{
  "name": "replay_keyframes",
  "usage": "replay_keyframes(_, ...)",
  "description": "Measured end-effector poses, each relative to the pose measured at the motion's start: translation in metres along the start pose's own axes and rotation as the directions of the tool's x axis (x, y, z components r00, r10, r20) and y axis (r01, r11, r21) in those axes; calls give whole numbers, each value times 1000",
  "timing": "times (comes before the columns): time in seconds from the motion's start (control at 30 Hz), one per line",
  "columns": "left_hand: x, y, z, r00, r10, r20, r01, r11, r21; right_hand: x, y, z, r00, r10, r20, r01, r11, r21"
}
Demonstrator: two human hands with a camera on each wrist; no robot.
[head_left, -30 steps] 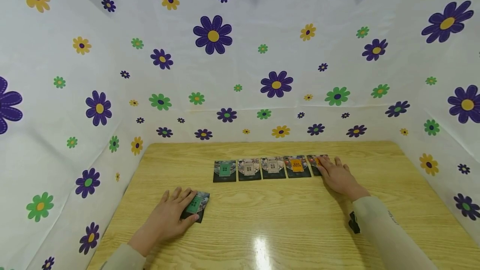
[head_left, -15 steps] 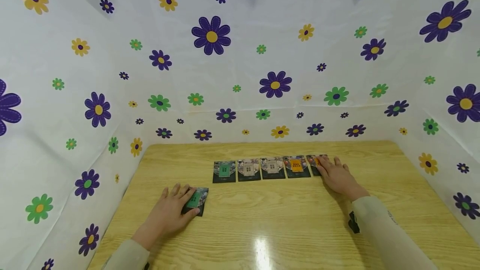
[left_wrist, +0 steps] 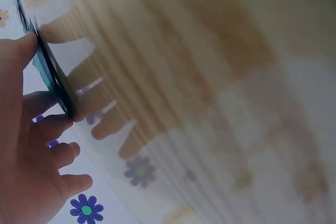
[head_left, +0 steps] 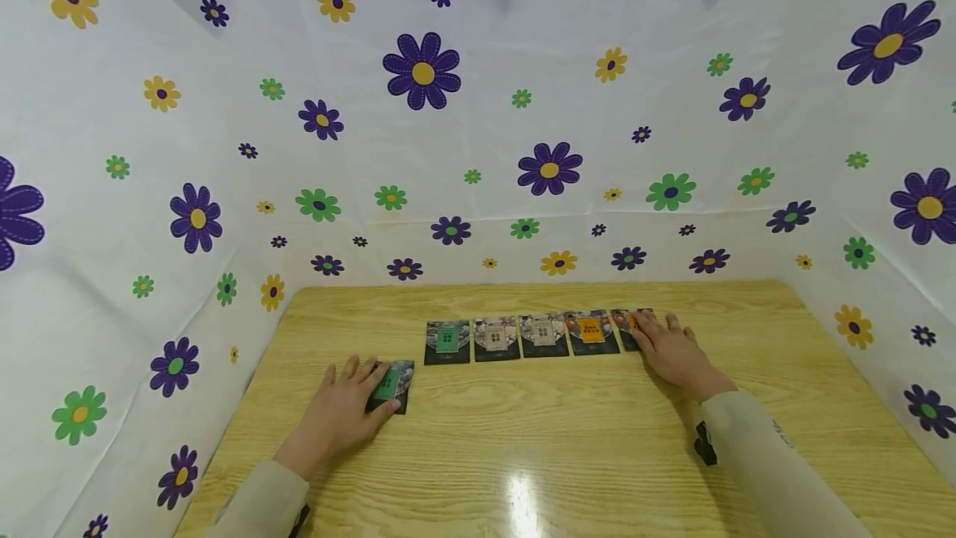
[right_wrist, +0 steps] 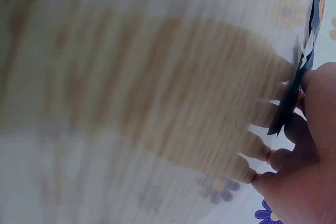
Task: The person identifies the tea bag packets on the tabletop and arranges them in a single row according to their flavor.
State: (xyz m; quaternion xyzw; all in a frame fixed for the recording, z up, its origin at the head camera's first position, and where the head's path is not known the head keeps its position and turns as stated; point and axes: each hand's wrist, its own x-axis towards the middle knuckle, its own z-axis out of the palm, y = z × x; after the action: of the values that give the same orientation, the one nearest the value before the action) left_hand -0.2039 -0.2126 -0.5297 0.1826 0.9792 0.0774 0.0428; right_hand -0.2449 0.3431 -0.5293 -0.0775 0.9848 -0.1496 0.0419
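My left hand lies on a thin square card with a green label and a dark lower part. Its fingers are spread and rather straight, thumb along the near edge. In the left wrist view the card shows edge-on beside the thumb and fingers. My right hand rests with outstretched fingers on the rightmost card of a row, partly covering its orange label. From left, the row continues with a green-labelled card, two beige-labelled cards and an orange-labelled card.
The cards lie on a glossy wood-grain table. White sheeting printed with flowers surrounds it at the back and both sides. A small black object shows beneath the right sleeve.
My left hand has slid the green-labelled card away from me, and the card now lies straighter. My right hand and the row of cards have stayed put.
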Motion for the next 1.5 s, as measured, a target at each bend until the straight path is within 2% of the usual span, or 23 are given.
replay_keyframes(0.4, 12, -1, 3, 1000, -24, -9, 24, 999, 27, -1, 0, 1, 1000, -2, -4, 2, 1000, 5)
replay_keyframes(1.07, 35, 1, -4, 999, -43, -10, 43, 999, 31, -1, -2, -2, 1000, -2, -4, 2, 1000, 9)
replay_keyframes(1.5, 52, 4, -8, 997, -74, 31, 73, 997, 19, 1, 1, 0, 1000, 5, 1, -5, 1000, -7)
